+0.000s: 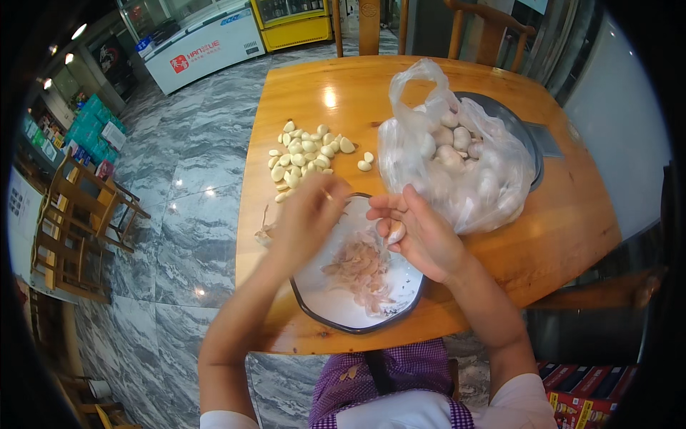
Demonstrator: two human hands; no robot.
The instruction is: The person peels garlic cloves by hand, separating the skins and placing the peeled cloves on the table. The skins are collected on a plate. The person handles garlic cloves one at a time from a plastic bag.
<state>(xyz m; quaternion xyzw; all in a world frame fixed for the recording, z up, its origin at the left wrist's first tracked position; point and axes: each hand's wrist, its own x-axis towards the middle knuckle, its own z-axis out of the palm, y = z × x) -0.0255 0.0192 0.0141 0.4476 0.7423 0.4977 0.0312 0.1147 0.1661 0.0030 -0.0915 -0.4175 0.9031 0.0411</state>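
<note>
My right hand point(426, 238) holds an unpeeled garlic clove point(396, 232) in its curled fingers, above the right side of a white dish with a dark rim point(343, 317). A heap of papery garlic skins point(360, 268) lies in that dish. My left hand point(313, 217) is blurred over the dish's upper left edge; whether its fingers hold anything is unclear. Just beyond it, a pile of peeled garlic cloves point(298, 155) rests on the wooden table point(332, 80), with two peeled cloves point(365, 162) apart to the right. A garlic stem piece point(263, 236) sits left of the dish.
An open clear plastic bag point(410, 155) full of garlic bulbs point(450, 155) stands at the right, partly over a round dark tray point(509, 115). Wooden chairs point(490, 32) flank the table. A chest freezer point(209, 51) is farther back on the marble-patterned floor point(193, 139).
</note>
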